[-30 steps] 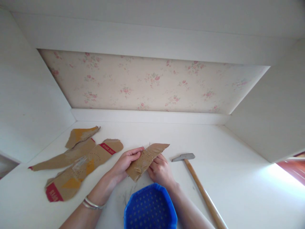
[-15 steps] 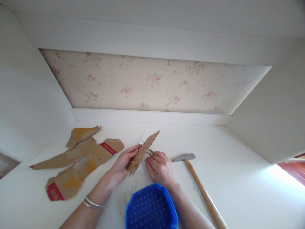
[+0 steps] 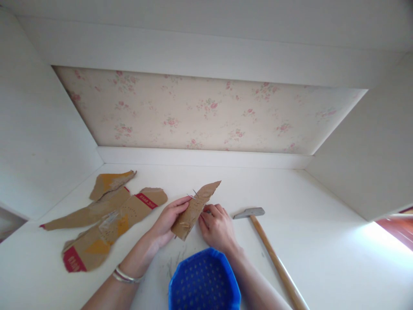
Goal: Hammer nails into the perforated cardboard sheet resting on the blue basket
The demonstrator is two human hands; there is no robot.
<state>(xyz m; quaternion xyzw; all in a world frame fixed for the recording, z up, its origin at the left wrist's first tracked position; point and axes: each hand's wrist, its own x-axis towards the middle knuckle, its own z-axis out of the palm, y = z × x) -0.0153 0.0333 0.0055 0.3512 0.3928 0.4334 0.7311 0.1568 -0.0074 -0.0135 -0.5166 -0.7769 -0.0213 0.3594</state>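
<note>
My left hand (image 3: 167,219) grips a torn strip of brown cardboard (image 3: 195,211), thumb on its face, tilted up above the white surface. Thin metal nails (image 3: 192,196) pass through the strip and stick out on its left side. My right hand (image 3: 216,224) is at the strip's right edge, fingers pinched on the nails' other end, their tips partly hidden behind the cardboard. A blue perforated plastic basket (image 3: 237,284) stands between my forearms. Small dark nails (image 3: 172,262) seem to lie left of the basket.
Torn cardboard pieces (image 3: 129,211) with red and yellow print spread over the white surface at left. A hammer (image 3: 271,249) with a wooden handle lies at right. White panels enclose the surface on both sides, and floral wallpaper (image 3: 206,116) covers the back.
The cardboard strip has turned so more of its face shows, and its tip has shifted right and slightly down. The nails on the right side are now hidden behind it, close to my right fingers.
</note>
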